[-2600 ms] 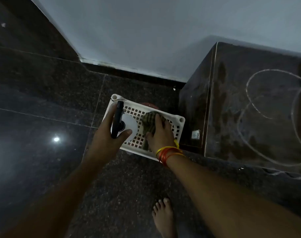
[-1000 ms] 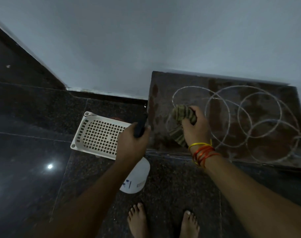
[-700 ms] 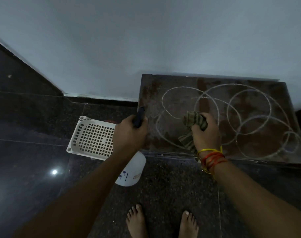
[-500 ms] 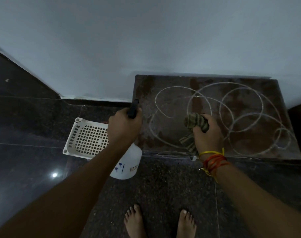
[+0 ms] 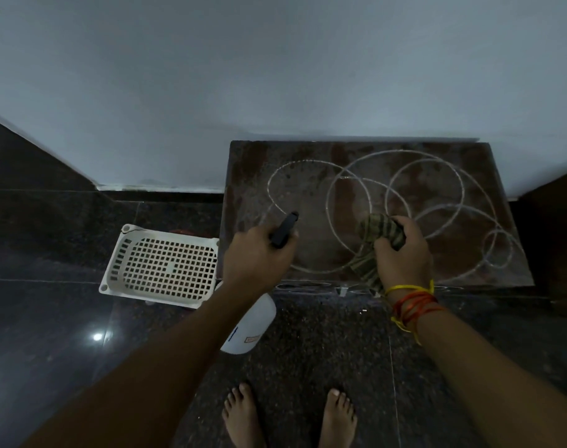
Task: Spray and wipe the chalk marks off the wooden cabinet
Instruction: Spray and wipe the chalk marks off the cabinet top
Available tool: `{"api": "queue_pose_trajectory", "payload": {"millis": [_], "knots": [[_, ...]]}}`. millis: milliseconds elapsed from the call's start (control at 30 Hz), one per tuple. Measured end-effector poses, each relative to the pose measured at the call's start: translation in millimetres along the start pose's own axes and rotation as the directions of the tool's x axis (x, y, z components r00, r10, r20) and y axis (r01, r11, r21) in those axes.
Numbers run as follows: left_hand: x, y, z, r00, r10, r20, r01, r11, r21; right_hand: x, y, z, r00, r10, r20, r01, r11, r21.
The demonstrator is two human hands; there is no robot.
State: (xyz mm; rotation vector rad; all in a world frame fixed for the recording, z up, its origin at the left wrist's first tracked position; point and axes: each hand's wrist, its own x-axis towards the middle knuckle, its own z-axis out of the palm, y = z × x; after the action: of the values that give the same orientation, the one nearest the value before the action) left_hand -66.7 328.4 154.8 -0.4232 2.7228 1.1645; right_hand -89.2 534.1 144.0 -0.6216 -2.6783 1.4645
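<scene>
Wooden cabinet (image 5: 308,150), dark and blotched, stands against the pale wall (image 5: 275,76) at centre right; its top carries overlapping white chalk marks (image 5: 395,176) in rings that spread from the left half to the right edge. Left hand (image 5: 256,263) is clamped round the neck of the spray bottle (image 5: 249,324), fingers curled tight. Bottle's long axis runs from near to far: the white body hangs below the wrist over the floor (image 5: 308,350), and the black nozzle (image 5: 285,229) points away from the person, toward the far side, over the near-left part of the cabinet top. Right hand (image 5: 401,257) grips a bunched striped cloth (image 5: 380,229) just above the near-centre of the top, one tail of it hanging down past the near edge; whether the cloth touches the wood cannot be told. Thread bands (image 5: 411,302) circle the right wrist. White perforated basket (image 5: 165,266) lies on the dark floor just left of the cabinet. Two bare feet (image 5: 243,415) stand near the bottom edge.
</scene>
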Motion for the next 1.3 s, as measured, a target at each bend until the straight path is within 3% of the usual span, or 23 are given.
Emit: {"api": "queue_pose_trajectory", "payload": {"millis": [467, 733, 967, 1300], "knots": [[-38.2, -73.8, -33.3, 0.978, 0.161, 0.134, -0.183, 0.967, 0.175, -9.2, 9.1, 20.6, 0.999, -0.019, 0.048, 0.022, 0.998, -0.059], [-60.8, -101.1, -60.3, 0.996, 0.079, 0.040, -0.085, 0.974, 0.211, -20.3, -2.3, 36.0, 0.993, -0.051, 0.103, 0.055, 0.998, -0.044], [-81.2, -113.3, -61.0, 0.992, 0.021, 0.123, -0.053, 0.963, 0.266, -23.3, -4.7, 37.8, 0.993, -0.075, 0.092, 0.079, 0.996, -0.033], [-79.3, -75.0, -18.9, 0.972, 0.161, 0.174, -0.179, 0.979, 0.095, -9.5, 1.8, 13.5, 0.997, -0.064, 0.030, 0.067, 0.994, -0.090]]}}
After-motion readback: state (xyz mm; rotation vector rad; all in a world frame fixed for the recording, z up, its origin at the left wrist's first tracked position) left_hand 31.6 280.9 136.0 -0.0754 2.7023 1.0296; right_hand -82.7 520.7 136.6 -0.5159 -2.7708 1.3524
